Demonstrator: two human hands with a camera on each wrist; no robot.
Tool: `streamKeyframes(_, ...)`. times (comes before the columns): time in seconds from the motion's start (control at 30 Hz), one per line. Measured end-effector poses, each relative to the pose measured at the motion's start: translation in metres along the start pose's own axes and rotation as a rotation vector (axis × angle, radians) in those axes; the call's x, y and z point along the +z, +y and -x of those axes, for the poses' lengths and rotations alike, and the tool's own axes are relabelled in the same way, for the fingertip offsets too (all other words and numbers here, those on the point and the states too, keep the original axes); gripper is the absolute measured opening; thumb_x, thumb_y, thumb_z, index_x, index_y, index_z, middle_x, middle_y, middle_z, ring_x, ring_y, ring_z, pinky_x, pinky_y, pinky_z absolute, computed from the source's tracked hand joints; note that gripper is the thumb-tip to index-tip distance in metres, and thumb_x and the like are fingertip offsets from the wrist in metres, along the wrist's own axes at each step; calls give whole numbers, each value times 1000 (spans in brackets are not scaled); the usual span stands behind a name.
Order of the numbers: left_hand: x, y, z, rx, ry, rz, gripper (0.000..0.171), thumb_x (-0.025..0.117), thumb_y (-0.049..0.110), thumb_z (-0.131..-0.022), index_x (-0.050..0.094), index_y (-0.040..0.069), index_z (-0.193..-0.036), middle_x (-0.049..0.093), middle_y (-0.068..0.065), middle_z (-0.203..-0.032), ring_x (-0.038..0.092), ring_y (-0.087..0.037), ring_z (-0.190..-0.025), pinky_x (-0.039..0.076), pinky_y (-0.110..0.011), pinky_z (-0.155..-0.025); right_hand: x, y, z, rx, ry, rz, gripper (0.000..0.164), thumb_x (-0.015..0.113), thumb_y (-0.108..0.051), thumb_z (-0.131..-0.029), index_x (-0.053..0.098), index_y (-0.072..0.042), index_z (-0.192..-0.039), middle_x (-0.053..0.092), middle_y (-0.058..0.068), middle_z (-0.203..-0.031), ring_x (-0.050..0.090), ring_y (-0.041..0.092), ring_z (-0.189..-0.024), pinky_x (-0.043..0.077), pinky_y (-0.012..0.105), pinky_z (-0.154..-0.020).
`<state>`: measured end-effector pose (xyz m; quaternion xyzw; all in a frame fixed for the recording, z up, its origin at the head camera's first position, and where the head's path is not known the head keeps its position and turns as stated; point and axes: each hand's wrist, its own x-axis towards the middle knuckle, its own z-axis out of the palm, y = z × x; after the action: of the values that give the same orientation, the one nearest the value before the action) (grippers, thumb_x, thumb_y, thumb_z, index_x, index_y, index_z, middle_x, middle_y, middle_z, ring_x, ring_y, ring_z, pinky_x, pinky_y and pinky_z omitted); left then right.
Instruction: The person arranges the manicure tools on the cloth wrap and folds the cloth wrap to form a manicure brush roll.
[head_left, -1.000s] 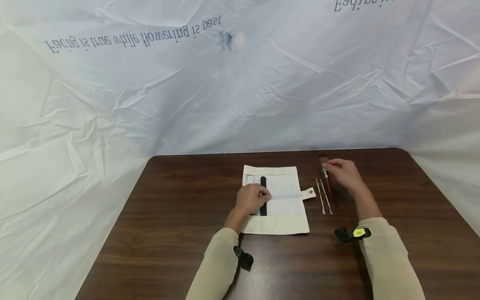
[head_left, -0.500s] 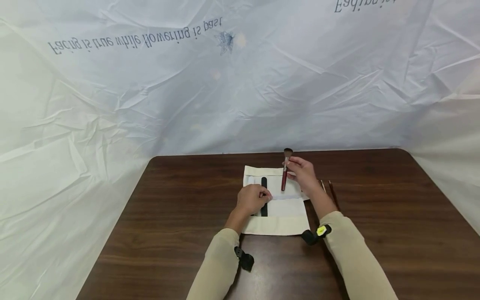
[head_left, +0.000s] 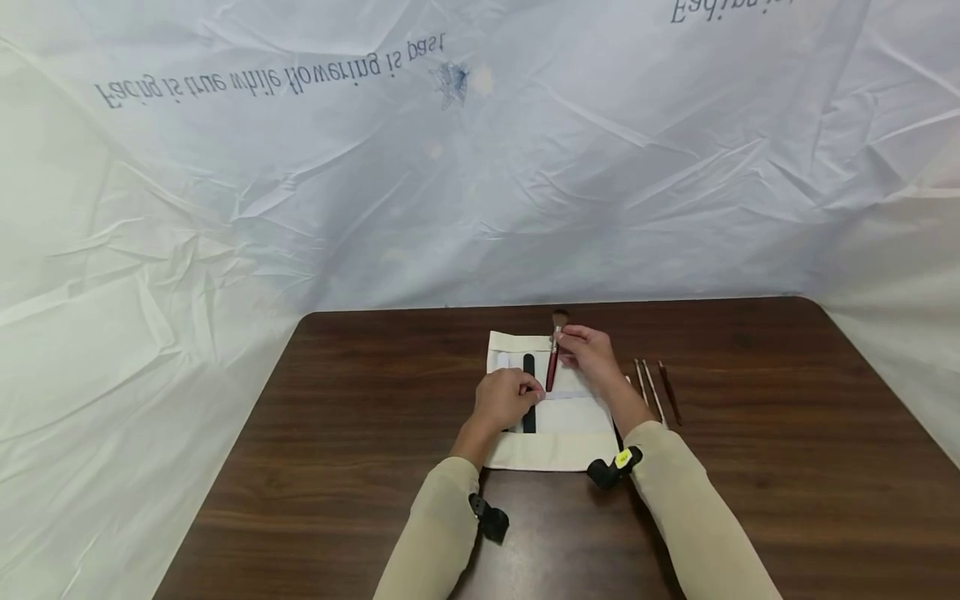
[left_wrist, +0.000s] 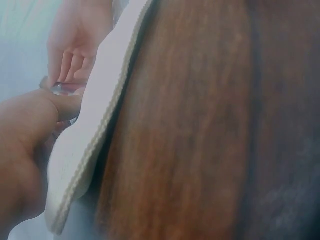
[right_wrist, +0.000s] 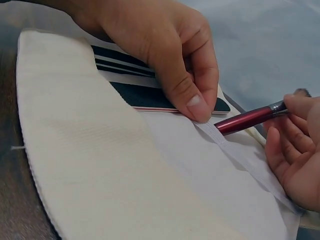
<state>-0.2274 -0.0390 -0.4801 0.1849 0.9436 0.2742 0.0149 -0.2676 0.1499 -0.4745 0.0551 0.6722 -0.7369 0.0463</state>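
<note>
A cream cloth tool pouch (head_left: 551,452) lies unfolded on the table. My left hand (head_left: 508,398) rests over it and pinches a white elastic band (right_wrist: 240,155) between thumb and fingers. Under that hand, a black nail file (head_left: 529,417) and other slim strips (right_wrist: 125,67) sit beneath the band. My right hand (head_left: 588,354) grips a makeup brush (right_wrist: 245,120) near its silver ferrule, bristles pointing away from me. The tip of its dark red handle is right at the band, beside my left thumb, in the right wrist view.
Two thin metal cuticle tools (head_left: 651,387) lie right of the pouch, partly behind my right forearm. Beside them is a thin brown stick (head_left: 670,392). A white printed sheet (head_left: 480,192) hangs behind the table's back edge (head_left: 390,310).
My right hand has picked up the makeup brush from the table's right side and carried it left over the pouch, lowering its handle toward the band. My left hand has stayed in place.
</note>
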Motion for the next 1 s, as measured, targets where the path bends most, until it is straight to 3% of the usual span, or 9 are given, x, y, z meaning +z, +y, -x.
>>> streamKeyframes(0.23,0,-1,0,-2,-2,6,13,71,32,-96,82,25,-93,52,10,-67,42,-3,-58,30,-20,-55,1,-2,-1,27,-43,102,40,60,-10,-101,52,14,-132,65,-11,-79,61,0,-65,52,16,-59)
streamKeyframes(0.43,0,-1,0,-14,5,6,13,71,33,-96,82,25,-92,53,10,-66,43,-3,-58,31,-21,-56,3,-10,0,106,-83,242,40,59,-14,-102,56,11,-133,63,-5,-82,62,2,-66,54,16,-62)
streamKeyframes(0.67,-1,1,-1,-24,0,7,14,71,34,-96,81,25,-90,50,11,-61,44,-3,-58,32,-21,-56,3,-15,0,221,-134,332,37,58,-13,-101,58,9,-131,64,-3,-80,62,3,-66,54,17,-62)
streamKeyframes(0.9,0,1,-1,-27,7,8,15,71,34,-96,81,25,-90,50,12,-60,45,-3,-59,33,-22,-58,2,-23,2,266,-239,439,35,58,-11,-100,59,10,-128,65,-4,-70,63,0,-57,52,15,-58)
streamKeyframes(1.0,1,0,-2,-28,14,5,15,71,34,-96,81,25,-89,51,13,-60,45,-3,-60,34,-21,-59,4,-29,4,271,-294,519,26,59,-10,-98,65,9,-115,66,-4,-63,62,1,-54,51,16,-56)
